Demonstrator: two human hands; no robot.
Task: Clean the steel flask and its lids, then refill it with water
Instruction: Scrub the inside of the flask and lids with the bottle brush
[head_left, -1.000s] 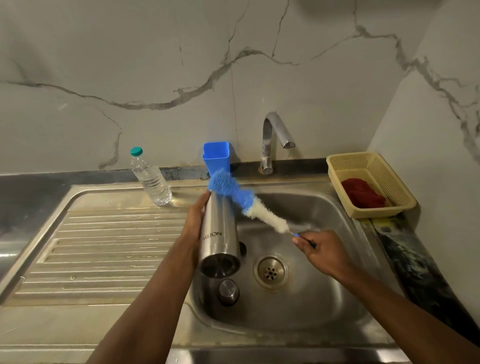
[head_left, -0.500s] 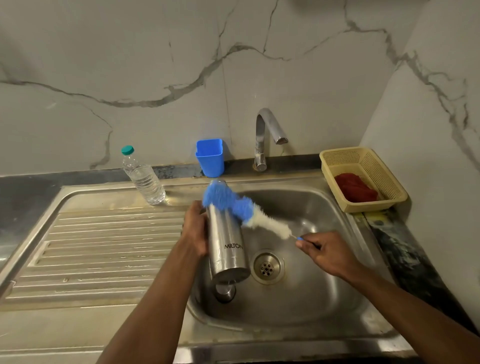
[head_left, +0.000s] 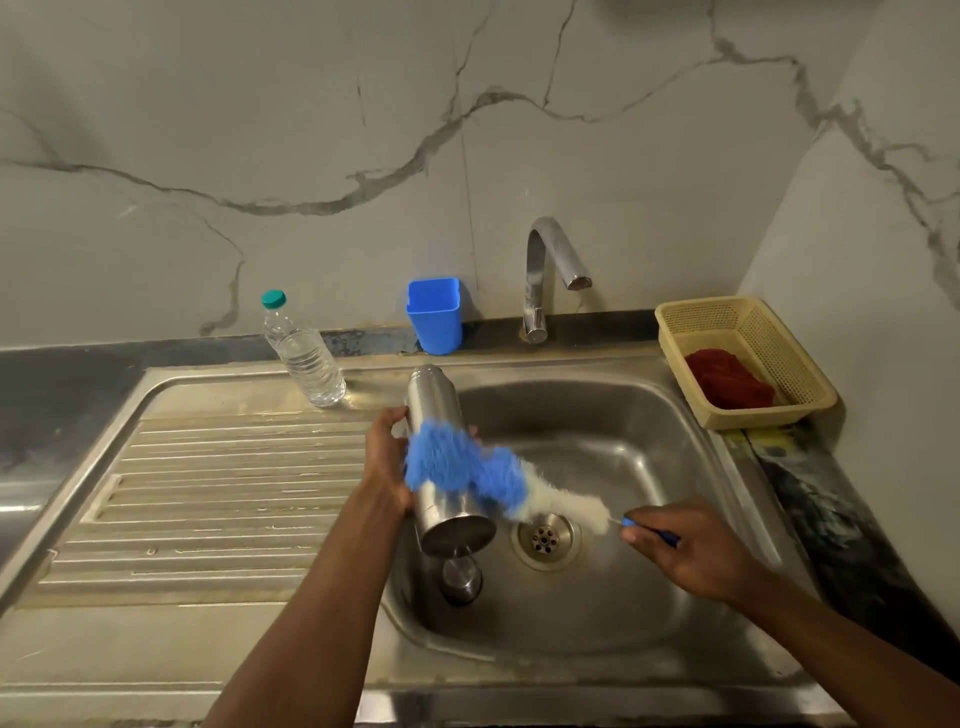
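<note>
— Where is the flask?

— The tall cylindrical brushed-steel flask is held over the left part of the stainless-steel sink basin, tilted so its flat base points near and its narrow neck end points far. The left hand is wrapped round its middle from the left side, fingers curled about the body.

— And the other hand?

— The right hand is over the right part of the basin, fingers clamped on the thin blue handle of a long bottle brush with blue and white bristles. The blue bristle end lies across the outside of the flask, touching its body; the white bristles run back towards the right hand, passing above the round drain.

— Any lids?

— One small round steel lid lies on the basin floor, just near of the flask's base, left of the drain.

— What else is around?

— A clear plastic water bottle with a teal cap stands at the far edge of the ribbed drainboard. A blue plastic cup sits against the marble wall, left of the curved chrome tap. At the far right of the tabletop, a beige perforated plastic basket holds a red cloth.
</note>
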